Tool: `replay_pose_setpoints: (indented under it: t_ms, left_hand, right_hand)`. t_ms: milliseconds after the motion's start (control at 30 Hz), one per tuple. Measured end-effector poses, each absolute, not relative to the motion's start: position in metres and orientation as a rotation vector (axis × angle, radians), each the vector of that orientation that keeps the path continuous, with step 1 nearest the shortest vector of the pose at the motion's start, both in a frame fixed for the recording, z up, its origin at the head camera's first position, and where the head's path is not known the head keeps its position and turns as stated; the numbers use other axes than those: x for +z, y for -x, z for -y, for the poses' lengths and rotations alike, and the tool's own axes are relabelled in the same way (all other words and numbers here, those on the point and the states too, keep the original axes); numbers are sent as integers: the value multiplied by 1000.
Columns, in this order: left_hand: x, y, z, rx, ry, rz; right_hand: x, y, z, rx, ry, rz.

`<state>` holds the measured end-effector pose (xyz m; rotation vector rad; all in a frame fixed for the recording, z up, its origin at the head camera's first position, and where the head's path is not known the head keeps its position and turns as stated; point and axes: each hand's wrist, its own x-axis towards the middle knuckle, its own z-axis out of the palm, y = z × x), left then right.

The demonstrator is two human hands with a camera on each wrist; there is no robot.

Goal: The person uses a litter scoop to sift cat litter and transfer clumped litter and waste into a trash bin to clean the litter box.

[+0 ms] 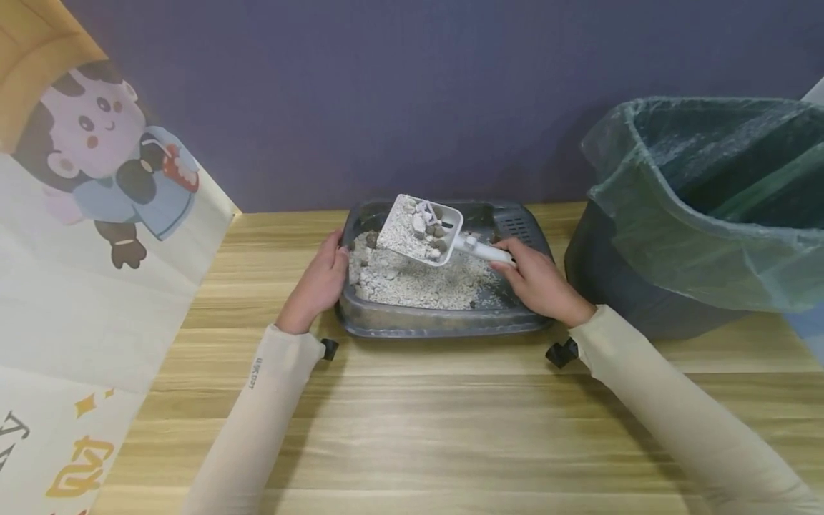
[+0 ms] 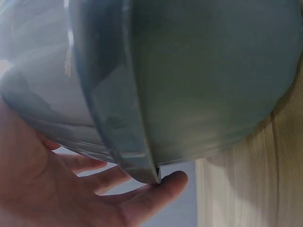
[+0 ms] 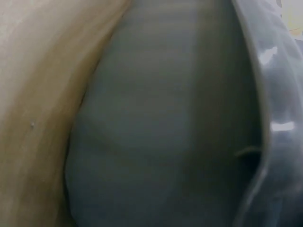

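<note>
A dark grey tray (image 1: 444,322) of pale granular litter (image 1: 418,286) stands in the middle of the head view. My left hand (image 1: 320,282) holds its left rim; in the left wrist view that hand (image 2: 71,189) lies along the outside of the tray (image 2: 199,85), a fingertip against the lip. My right hand (image 1: 541,282) grips the handle of a white scoop (image 1: 486,250) above the litter. Granules and several darker clumps lie in the scoop's head. The right wrist view shows only the tray's outer wall (image 3: 156,113) and rim, not the hand.
A large dark bin (image 1: 618,286) with a translucent green liner (image 1: 702,250) stands right of the tray. Behind is a blue-purple wall (image 1: 399,93). At the left hangs a white sheet (image 1: 77,307) with a cartoon figure. The surface (image 1: 438,429) is wood-grained.
</note>
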<state>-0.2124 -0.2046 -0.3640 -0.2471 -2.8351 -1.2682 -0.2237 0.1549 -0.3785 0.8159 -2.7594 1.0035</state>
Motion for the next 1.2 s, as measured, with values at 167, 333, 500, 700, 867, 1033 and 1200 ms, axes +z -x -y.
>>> replay_pose_setpoints:
  t_ms: [167, 333, 500, 700, 867, 1033, 1200]
  left_hand:
    - [-364, 213, 205, -1275, 247, 2836]
    - [-364, 212, 205, -1272, 229, 2838]
    - [-364, 212, 204, -1277, 223, 2833]
    - [-364, 211, 205, -1266, 220, 2849]
    - [-365, 212, 205, -1256, 225, 2850]
    - [-365, 212, 205, -1253, 236, 2841]
    - [-366, 212, 204, -1264, 235, 2830]
  right_hand:
    - [-379, 222, -155, 1013, -807, 2728]
    - [-379, 221, -156, 1036, -801, 2733]
    - [-378, 221, -157, 1028, -818, 2746]
    - [-378, 219, -156, 999, -843, 2708]
    - [-379, 219, -156, 993, -849, 2681]
    - [-379, 219, -157, 987, -849, 2670]
    - [-381, 217, -157, 979, -844, 2622]
